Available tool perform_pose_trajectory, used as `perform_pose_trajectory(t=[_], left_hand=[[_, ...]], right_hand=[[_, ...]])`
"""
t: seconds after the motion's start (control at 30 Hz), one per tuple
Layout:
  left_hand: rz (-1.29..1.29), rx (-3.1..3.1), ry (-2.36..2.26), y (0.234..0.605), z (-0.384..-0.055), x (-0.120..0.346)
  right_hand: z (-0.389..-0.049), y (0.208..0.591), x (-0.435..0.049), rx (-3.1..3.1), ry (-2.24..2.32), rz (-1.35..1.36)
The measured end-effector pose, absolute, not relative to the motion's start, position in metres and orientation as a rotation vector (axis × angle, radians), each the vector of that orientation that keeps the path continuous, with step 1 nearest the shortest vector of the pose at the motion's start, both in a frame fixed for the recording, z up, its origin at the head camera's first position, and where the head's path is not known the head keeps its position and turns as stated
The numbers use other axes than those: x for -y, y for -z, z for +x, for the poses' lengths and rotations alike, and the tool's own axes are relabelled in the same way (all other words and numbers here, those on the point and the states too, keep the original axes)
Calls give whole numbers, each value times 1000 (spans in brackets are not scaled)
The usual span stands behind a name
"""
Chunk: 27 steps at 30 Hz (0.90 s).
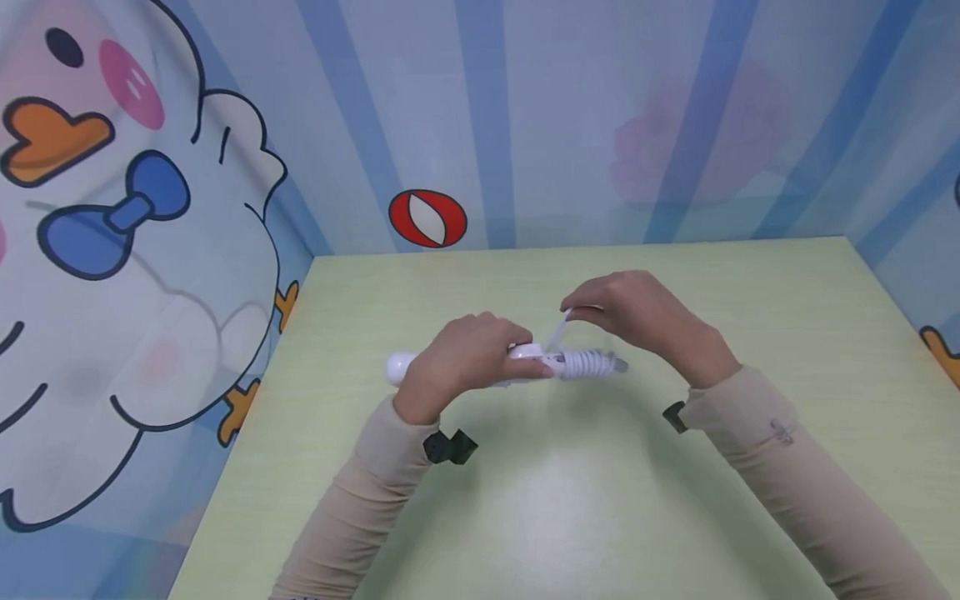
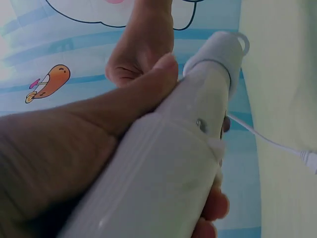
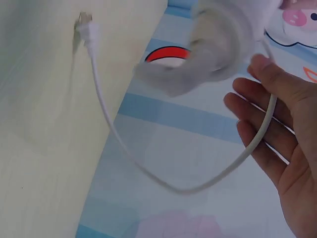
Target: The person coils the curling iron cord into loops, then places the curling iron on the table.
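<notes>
A white wand-shaped electric appliance [image 1: 401,367] lies level over the table, its rounded end to the left. My left hand [image 1: 468,354] grips it around the body, thumb along the near side. White cord coils [image 1: 588,363] wrap its right end. Up and to the right of them, my right hand [image 1: 637,312] pinches the power cord [image 3: 184,190] between thumb and fingers. That cord runs past the palm in the right wrist view and loops down to a plug [image 3: 90,33] with metal prongs. In the left wrist view, a small screw shows on the appliance body [image 2: 158,173].
Underneath is a pale yellow-green table [image 1: 555,517]. A blue striped backdrop [image 1: 555,125] with cartoon figures rises along its back and sides. Dark wrist mounts [image 1: 450,447] sit at both sleeve cuffs.
</notes>
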<state>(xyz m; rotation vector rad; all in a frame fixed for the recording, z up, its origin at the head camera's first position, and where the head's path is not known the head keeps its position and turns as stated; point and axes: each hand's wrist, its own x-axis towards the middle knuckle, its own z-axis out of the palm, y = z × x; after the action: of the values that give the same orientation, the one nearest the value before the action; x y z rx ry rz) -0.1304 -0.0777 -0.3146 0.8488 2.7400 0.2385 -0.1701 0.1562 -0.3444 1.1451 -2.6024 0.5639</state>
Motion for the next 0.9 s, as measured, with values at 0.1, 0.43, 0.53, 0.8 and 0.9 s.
perform_pose_trajectory(t=[0.1, 0.43, 0.53, 0.8, 0.9], left_hand=[[744, -2808, -180, 319, -130, 73], [468, -2948, -206, 334, -142, 70], [438, -2991, -245, 337, -147, 71], [367, -3033, -445, 340, -158, 77], [360, -3019, -503, 339, -159, 79]], right_hand=[[-167, 344, -153, 2614, -480, 1111], [-157, 355, -139, 2648, -440, 957], [-154, 359, -134, 2689, -509, 890], [-145, 380, -125, 2772, -875, 723], [-143, 392, -124, 2716, -1069, 693]])
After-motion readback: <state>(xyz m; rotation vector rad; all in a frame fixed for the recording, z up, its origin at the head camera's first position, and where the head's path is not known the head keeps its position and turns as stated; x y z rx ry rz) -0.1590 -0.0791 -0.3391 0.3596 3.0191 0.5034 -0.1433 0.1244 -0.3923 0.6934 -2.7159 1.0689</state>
